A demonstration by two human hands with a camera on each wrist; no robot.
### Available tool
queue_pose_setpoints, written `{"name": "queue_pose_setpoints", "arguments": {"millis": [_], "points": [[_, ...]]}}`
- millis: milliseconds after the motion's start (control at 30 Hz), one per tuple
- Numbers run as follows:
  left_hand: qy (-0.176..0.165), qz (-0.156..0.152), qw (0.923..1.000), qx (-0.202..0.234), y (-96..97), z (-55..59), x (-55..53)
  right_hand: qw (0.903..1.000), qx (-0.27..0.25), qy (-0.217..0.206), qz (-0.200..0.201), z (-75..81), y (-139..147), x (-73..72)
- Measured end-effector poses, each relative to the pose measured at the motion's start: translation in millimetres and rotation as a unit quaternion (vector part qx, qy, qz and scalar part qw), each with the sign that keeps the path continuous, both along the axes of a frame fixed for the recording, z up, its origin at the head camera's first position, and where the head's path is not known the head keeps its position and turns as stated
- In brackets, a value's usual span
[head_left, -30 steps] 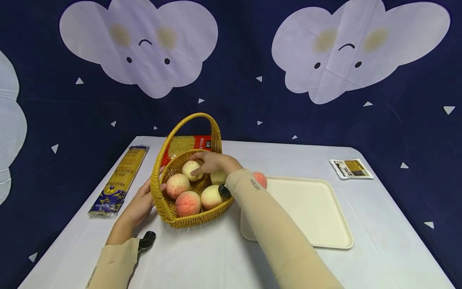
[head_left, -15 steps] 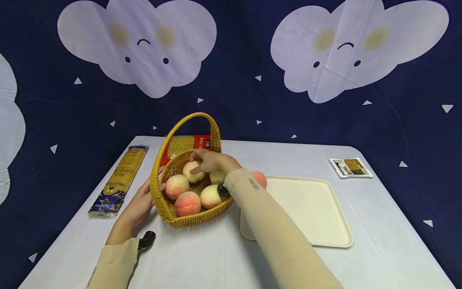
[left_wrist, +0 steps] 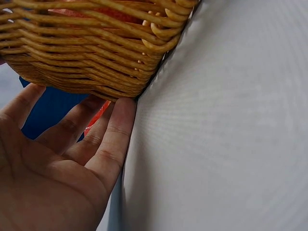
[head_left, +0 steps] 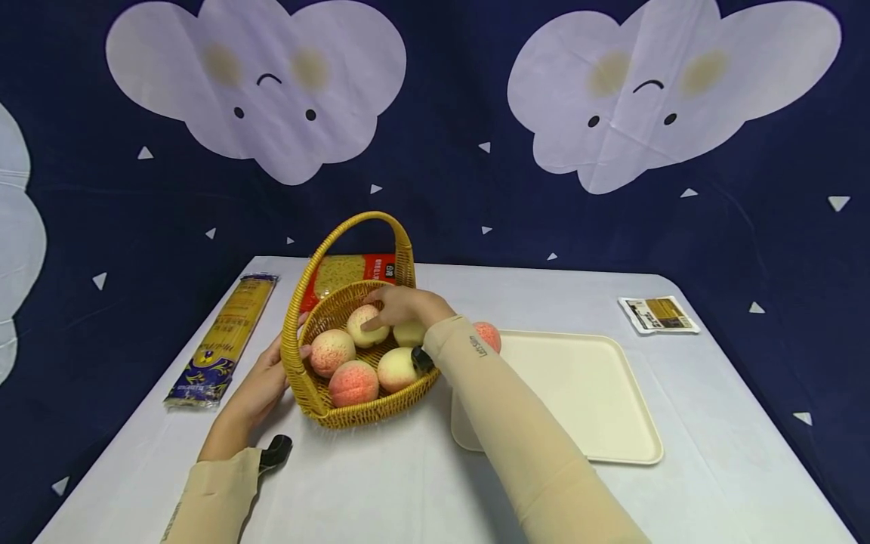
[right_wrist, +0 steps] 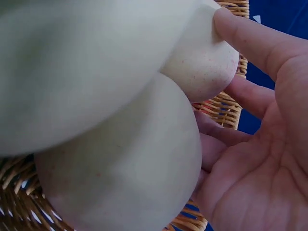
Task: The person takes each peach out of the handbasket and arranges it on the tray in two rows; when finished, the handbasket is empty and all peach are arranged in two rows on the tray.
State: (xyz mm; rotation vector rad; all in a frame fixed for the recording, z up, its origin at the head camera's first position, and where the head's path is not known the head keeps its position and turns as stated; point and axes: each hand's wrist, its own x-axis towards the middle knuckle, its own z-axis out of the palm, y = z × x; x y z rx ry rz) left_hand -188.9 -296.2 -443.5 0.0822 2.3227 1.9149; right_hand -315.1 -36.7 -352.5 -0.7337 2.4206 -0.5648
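A yellow wicker basket with a tall arched handle stands tilted on the table, holding several peaches, some pale, some pinkish-red. My left hand holds its left side, the thumb at the rim; in the left wrist view the fingers press the woven outer wall low down. My right hand reaches in and holds a pale speckled peach at the back, thumb and fingers on its sides. Other pale peaches fill the near part of the right wrist view. A pinkish-red peach lies at the basket's front.
A cream tray lies right of the basket, a reddish peach at its far left corner, partly behind my right sleeve. A long yellow-and-blue noodle packet lies left. Behind the basket is a red packet; a small white-and-brown packet lies far right.
The pale peach under my right hand has shifted slightly right and towards me, and the fingers have moved a little with it. My left hand and the basket have hardly moved.
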Motion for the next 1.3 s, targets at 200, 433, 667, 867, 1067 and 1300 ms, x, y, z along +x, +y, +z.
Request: {"name": "queue_pose_setpoints", "arguments": {"millis": [200,433,667,867,1067,1300], "points": [[0.002,-0.002,1.0000,0.001,0.2,-0.5,-0.1,0.9999,-0.001,0.009,-0.009,-2.4,2.2,1.4],[-0.004,-0.001,1.0000,0.007,1.3,-1.8,-0.4,0.9989,-0.039,0.027,0.003,-9.0,6.5,0.4],[-0.002,0.001,1.0000,-0.001,1.8,-2.0,-2.0,0.9974,-0.058,0.043,0.009,-10.4,10.2,0.1],[0.001,-0.001,0.9999,0.010,2.1,-2.3,-3.1,0.9955,-0.078,0.053,0.013,-7.1,12.9,-1.2],[-0.005,0.001,1.0000,0.006,1.6,-1.9,-2.2,0.9930,-0.097,0.060,0.029,-0.9,17.2,-2.2],[-0.012,0.004,0.9999,0.008,1.0,-0.8,-0.1,0.9904,-0.120,0.060,0.036,10.4,26.3,-2.7]]}}
